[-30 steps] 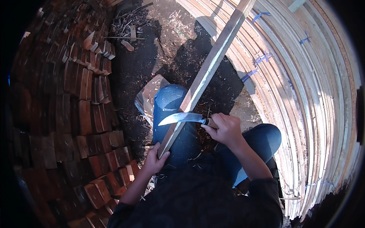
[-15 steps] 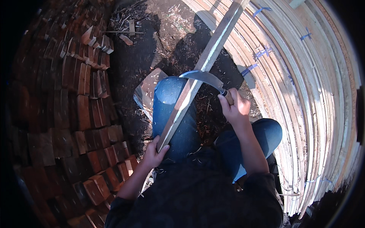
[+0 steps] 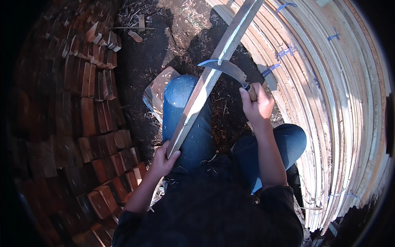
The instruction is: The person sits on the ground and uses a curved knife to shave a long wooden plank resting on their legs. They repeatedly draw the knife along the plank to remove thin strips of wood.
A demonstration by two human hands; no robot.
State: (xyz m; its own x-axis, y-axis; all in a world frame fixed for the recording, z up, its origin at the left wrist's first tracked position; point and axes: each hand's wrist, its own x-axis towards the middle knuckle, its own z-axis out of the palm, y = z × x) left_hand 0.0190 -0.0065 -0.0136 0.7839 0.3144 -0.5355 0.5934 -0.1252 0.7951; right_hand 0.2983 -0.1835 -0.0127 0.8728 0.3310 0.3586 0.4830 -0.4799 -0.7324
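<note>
The left hand (image 3: 162,159), low and left of centre in the frame, has its grip closed around the lower end of a long wooden strip (image 3: 196,101), thumb along the right-hand side. The strip slants from there across the blue-trousered left leg (image 3: 185,123) to the top edge, right of centre; a pale stripe runs along it. The right hand (image 3: 259,106), right of centre, has its grip closed on the handle of a curved knife (image 3: 235,72), whose blade crosses the strip above the knee, tip pointing left. Reddish-brown wood blocks (image 3: 88,115) fill the left side of the frame; long pale planks (image 3: 335,111) with blue ties (image 3: 270,70) curve down the right. Shavings litter the dark ground (image 3: 142,53) at upper centre-left.
</note>
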